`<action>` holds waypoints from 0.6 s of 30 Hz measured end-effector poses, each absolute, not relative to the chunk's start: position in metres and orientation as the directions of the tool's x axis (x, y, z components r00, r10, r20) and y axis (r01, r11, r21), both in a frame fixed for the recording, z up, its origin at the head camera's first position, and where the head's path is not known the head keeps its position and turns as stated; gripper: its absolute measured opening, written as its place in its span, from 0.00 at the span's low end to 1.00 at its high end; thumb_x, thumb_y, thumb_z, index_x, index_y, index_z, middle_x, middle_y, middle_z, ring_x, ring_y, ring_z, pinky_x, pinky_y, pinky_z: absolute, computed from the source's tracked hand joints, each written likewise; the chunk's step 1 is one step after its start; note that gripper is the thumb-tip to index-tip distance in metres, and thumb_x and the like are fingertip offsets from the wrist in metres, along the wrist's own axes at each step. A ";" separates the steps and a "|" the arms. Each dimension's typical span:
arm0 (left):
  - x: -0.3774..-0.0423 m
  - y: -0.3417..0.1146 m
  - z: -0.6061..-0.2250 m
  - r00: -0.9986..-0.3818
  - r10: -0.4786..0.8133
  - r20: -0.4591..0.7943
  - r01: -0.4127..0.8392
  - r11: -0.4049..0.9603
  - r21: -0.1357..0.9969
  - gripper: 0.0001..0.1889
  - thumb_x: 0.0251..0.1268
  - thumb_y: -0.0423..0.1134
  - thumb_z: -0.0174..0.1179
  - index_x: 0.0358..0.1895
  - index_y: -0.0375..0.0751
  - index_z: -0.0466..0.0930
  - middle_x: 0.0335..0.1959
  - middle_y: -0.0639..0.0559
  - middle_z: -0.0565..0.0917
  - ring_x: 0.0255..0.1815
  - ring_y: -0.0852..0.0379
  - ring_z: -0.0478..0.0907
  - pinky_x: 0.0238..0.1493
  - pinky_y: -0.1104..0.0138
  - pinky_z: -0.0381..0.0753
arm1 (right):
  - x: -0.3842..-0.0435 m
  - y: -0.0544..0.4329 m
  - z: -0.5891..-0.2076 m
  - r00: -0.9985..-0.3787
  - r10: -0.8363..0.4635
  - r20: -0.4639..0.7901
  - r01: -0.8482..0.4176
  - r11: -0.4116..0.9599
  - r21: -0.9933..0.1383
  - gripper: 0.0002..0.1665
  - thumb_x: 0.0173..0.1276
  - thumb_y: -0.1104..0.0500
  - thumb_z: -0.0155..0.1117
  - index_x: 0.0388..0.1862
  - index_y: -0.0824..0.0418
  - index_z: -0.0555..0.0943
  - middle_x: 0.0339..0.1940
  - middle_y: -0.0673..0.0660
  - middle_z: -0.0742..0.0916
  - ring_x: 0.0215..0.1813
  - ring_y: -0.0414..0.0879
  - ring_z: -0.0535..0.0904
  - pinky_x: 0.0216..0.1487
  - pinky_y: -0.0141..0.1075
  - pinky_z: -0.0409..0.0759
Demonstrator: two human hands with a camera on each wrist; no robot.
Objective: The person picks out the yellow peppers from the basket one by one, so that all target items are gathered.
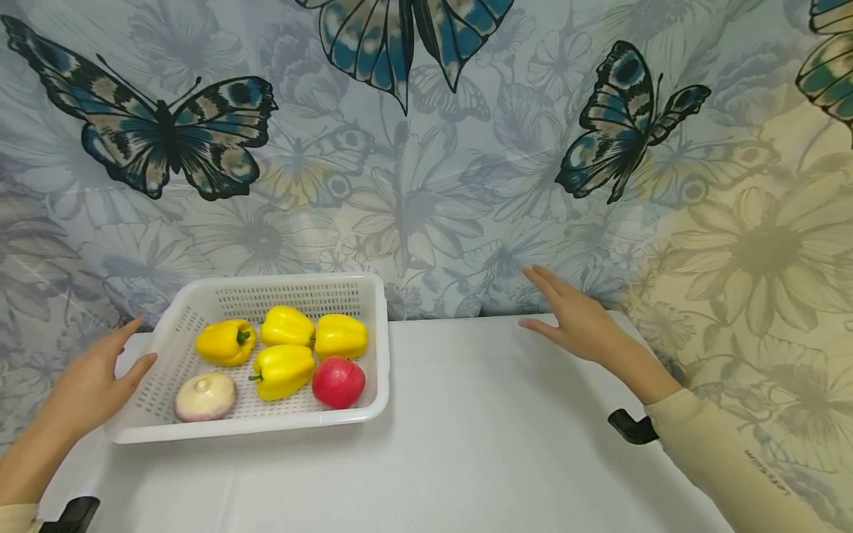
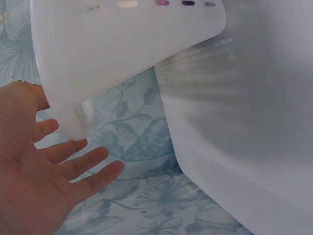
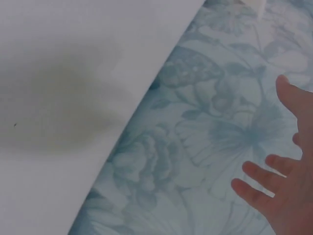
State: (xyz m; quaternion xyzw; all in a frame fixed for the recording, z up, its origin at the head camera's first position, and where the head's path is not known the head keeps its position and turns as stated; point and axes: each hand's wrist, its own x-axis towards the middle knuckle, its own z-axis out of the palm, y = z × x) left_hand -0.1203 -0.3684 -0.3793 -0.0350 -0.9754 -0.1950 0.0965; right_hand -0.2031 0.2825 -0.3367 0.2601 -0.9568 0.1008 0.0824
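A white perforated plastic basket (image 1: 249,428) stands at the left of the table. Several yellow bell peppers (image 1: 285,372) lie in it, along with a round red fruit or vegetable (image 1: 338,383) and a pale, purplish-edged bulb (image 1: 205,397). By the basket's left end is my left hand (image 1: 93,385), fingers spread. The left wrist view shows that hand (image 2: 34,166) close beside the basket's wall (image 2: 122,44); whether it touches I cannot tell. Over the table's right back part, my right hand (image 1: 576,318) hovers with fingers extended and holds nothing.
The white table (image 1: 453,429) ends at the back against a hanging cloth (image 1: 426,192) printed with flowers and butterflies. A black strap end (image 1: 633,427) sticks out at the right wrist, and a black piece (image 1: 76,511) shows near the left sleeve.
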 end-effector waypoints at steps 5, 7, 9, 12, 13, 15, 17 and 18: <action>-0.118 -0.372 -0.384 -0.977 0.042 0.208 0.119 0.919 0.375 0.40 0.73 0.42 0.55 0.75 0.24 0.42 0.59 0.12 0.63 0.48 0.16 0.69 0.39 0.32 0.69 | -0.203 0.271 -0.331 -0.832 -0.502 0.238 -0.541 0.829 -0.141 0.50 0.68 0.44 0.65 0.80 0.56 0.52 0.77 0.66 0.61 0.67 0.70 0.68 0.46 0.59 0.78; -0.117 -0.374 -0.385 -0.978 0.041 0.204 0.119 0.916 0.384 0.41 0.73 0.43 0.55 0.75 0.24 0.41 0.61 0.13 0.62 0.48 0.16 0.70 0.38 0.33 0.71 | -0.203 0.266 -0.329 -0.822 -0.508 0.257 -0.550 0.824 -0.133 0.49 0.68 0.45 0.65 0.80 0.56 0.52 0.77 0.66 0.62 0.66 0.69 0.70 0.45 0.59 0.79; -0.117 -0.375 -0.386 -0.980 0.034 0.196 0.111 0.911 0.397 0.43 0.72 0.45 0.57 0.75 0.25 0.41 0.62 0.14 0.61 0.49 0.16 0.70 0.37 0.33 0.72 | -0.202 0.261 -0.326 -0.812 -0.511 0.282 -0.561 0.818 -0.130 0.48 0.68 0.47 0.66 0.79 0.58 0.54 0.75 0.66 0.64 0.64 0.68 0.73 0.44 0.57 0.80; -0.116 -0.375 -0.386 -0.984 0.015 0.177 0.085 0.913 0.398 0.45 0.71 0.48 0.58 0.75 0.25 0.41 0.61 0.13 0.63 0.49 0.16 0.71 0.37 0.34 0.73 | -0.203 0.252 -0.324 -0.800 -0.517 0.305 -0.574 0.807 -0.136 0.47 0.68 0.48 0.66 0.78 0.60 0.56 0.74 0.67 0.67 0.63 0.66 0.74 0.45 0.56 0.80; -0.116 -0.375 -0.387 -0.985 0.009 0.173 0.078 0.915 0.397 0.46 0.70 0.49 0.58 0.75 0.25 0.42 0.60 0.14 0.64 0.49 0.17 0.72 0.37 0.34 0.72 | -0.204 0.249 -0.323 -0.798 -0.518 0.307 -0.577 0.805 -0.142 0.47 0.68 0.47 0.66 0.78 0.61 0.57 0.73 0.66 0.67 0.63 0.66 0.74 0.46 0.56 0.79; -0.116 -0.374 -0.388 -0.986 -0.002 0.164 0.064 0.916 0.395 0.46 0.70 0.50 0.59 0.75 0.25 0.43 0.59 0.14 0.65 0.49 0.17 0.72 0.37 0.33 0.72 | -0.204 0.243 -0.322 -0.794 -0.524 0.308 -0.584 0.799 -0.145 0.47 0.68 0.46 0.66 0.77 0.61 0.57 0.73 0.66 0.68 0.60 0.65 0.77 0.45 0.54 0.80; -0.116 -0.373 -0.389 -0.988 -0.010 0.151 0.051 0.916 0.399 0.46 0.70 0.51 0.58 0.75 0.25 0.43 0.59 0.15 0.65 0.49 0.18 0.73 0.37 0.33 0.72 | -0.206 0.238 -0.322 -0.790 -0.531 0.307 -0.590 0.795 -0.144 0.47 0.67 0.45 0.66 0.77 0.60 0.57 0.73 0.65 0.68 0.55 0.64 0.80 0.42 0.53 0.81; -0.116 -0.373 -0.390 -0.989 -0.013 0.145 0.047 0.914 0.403 0.45 0.70 0.51 0.58 0.75 0.25 0.43 0.60 0.15 0.65 0.49 0.18 0.73 0.37 0.33 0.72 | -0.206 0.236 -0.322 -0.789 -0.533 0.307 -0.592 0.794 -0.142 0.47 0.67 0.45 0.66 0.78 0.60 0.57 0.73 0.65 0.68 0.53 0.63 0.81 0.39 0.51 0.81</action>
